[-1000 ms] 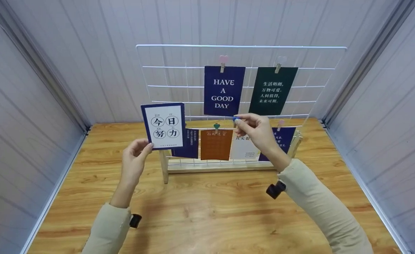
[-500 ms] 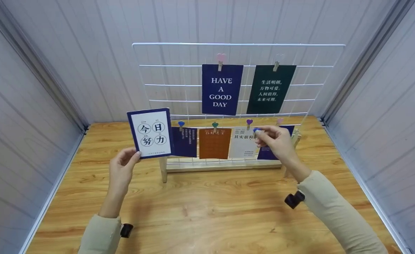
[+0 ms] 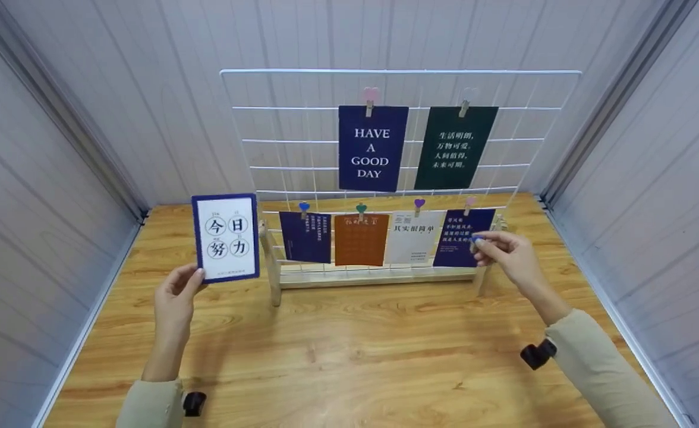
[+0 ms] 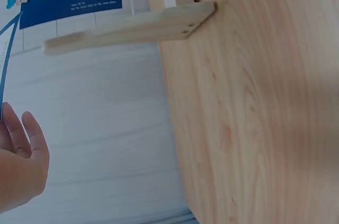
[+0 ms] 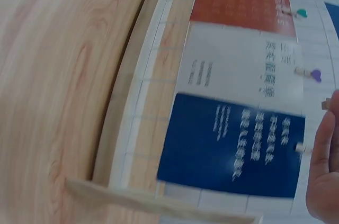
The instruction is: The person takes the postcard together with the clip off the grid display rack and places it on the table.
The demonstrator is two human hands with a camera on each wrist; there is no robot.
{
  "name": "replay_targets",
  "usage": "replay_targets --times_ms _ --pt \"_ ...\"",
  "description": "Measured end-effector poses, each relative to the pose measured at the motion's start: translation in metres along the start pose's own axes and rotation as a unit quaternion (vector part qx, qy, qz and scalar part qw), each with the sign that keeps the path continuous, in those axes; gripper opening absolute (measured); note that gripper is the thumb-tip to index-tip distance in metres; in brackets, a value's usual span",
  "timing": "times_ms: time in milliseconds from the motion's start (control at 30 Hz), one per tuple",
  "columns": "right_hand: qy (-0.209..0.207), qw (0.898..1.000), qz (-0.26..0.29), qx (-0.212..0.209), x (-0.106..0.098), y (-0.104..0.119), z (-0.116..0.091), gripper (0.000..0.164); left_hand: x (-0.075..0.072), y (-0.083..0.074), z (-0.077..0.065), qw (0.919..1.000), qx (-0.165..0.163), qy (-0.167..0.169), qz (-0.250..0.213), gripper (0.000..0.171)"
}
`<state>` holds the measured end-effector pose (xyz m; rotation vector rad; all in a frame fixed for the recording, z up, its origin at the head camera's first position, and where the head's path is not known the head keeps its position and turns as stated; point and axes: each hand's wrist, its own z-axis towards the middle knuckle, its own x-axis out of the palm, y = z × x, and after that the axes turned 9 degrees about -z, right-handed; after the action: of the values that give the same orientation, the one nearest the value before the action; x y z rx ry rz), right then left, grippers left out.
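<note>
My left hand [image 3: 174,297] pinches a blue-bordered white card [image 3: 226,238] by its lower left corner, out to the left of the white wire grid rack [image 3: 290,141]. Between thumb and fingertips my right hand [image 3: 513,258] holds a small wooden clothespin with a blue heart [image 3: 477,237], in front of the lower right blue card [image 3: 459,229]. In the right wrist view only part of the right hand [image 5: 323,171] shows, with the wooden tip of the clothespin [image 5: 326,104] at its fingers. The left wrist view catches the left hand [image 4: 24,160] and an edge of its card.
On the rack's upper row hang a blue "HAVE A GOOD DAY" card [image 3: 373,148] and a dark green card [image 3: 456,148]. Along the lower row are clipped a blue card [image 3: 305,238], an orange card [image 3: 359,241] and a white card [image 3: 412,246]. Wooden feet [image 3: 274,273] support the rack.
Both hands have drawn apart and lower: the left one carries its card left, the right one takes the clothespin right and down. The lower-row cards are now uncovered.
</note>
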<state>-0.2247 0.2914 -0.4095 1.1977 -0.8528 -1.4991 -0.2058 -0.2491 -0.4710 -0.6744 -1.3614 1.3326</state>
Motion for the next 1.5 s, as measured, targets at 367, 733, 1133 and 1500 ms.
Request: replay_targets --times_ms 367,733,1133,1500 --pt "0.021 0.996 -0.03 0.083 -0.062 -0.039 -0.027 0.02 -0.13 0.127 0.053 0.9957 -0.012 -0.084 -0.038 0.04" --pt "0.015 0.978 -0.127 0.163 -0.109 -0.074 -0.048 0.036 -0.156 0.111 0.03 0.9832 -0.113 -0.141 -0.024 0.045" --pt "0.013 0.962 -0.165 0.217 -0.145 -0.097 -0.065 0.05 -0.172 0.09 0.002 0.9686 -0.201 -0.143 -0.028 0.029" --pt "-0.015 0.958 -0.165 0.235 -0.169 -0.131 -0.082 0.055 -0.174 0.075 -0.016 0.9434 -0.278 -0.176 0.041 0.025"
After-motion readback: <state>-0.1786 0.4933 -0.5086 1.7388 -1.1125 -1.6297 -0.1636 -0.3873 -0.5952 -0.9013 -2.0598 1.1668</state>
